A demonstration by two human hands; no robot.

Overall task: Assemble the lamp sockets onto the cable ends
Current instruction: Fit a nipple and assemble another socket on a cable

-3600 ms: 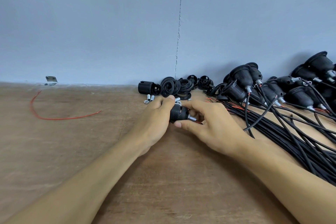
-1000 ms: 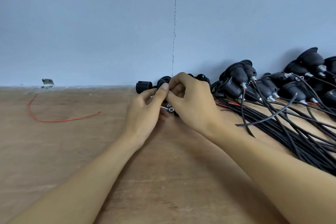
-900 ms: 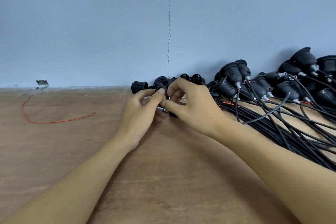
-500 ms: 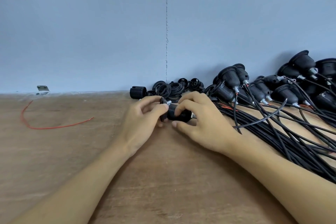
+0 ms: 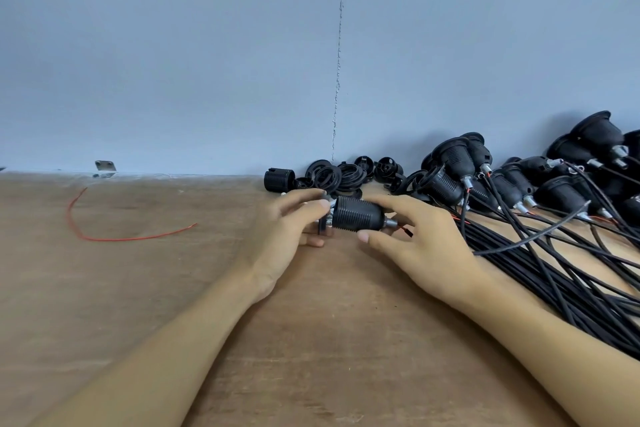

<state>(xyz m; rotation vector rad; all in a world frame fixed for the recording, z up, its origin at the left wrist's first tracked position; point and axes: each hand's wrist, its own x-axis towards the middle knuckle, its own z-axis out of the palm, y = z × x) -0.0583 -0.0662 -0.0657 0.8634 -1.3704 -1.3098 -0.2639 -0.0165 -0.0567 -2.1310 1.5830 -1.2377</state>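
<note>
A black ribbed lamp socket point(image 5: 358, 215) lies sideways between my two hands just above the wooden bench. My left hand point(image 5: 287, 236) pinches a small part at the socket's left end, where metal contacts show. My right hand point(image 5: 415, 246) holds the socket's right end with thumb and fingers; a metal nipple and a red and a black wire point(image 5: 403, 229) stick out there. A thick bundle of black cables point(image 5: 561, 274) runs off to the right under my right forearm.
Loose black rings and socket parts point(image 5: 332, 177) lie against the blue wall behind my hands. A pile of assembled sockets on cables point(image 5: 519, 177) fills the back right. A loose red wire point(image 5: 114, 236) lies at the left, near a small metal bracket point(image 5: 105, 166).
Both hands came back from the parts pile toward me. The socket body, hidden in my right hand a second ago, now shows between my hands, with my right fingers spread further apart.
</note>
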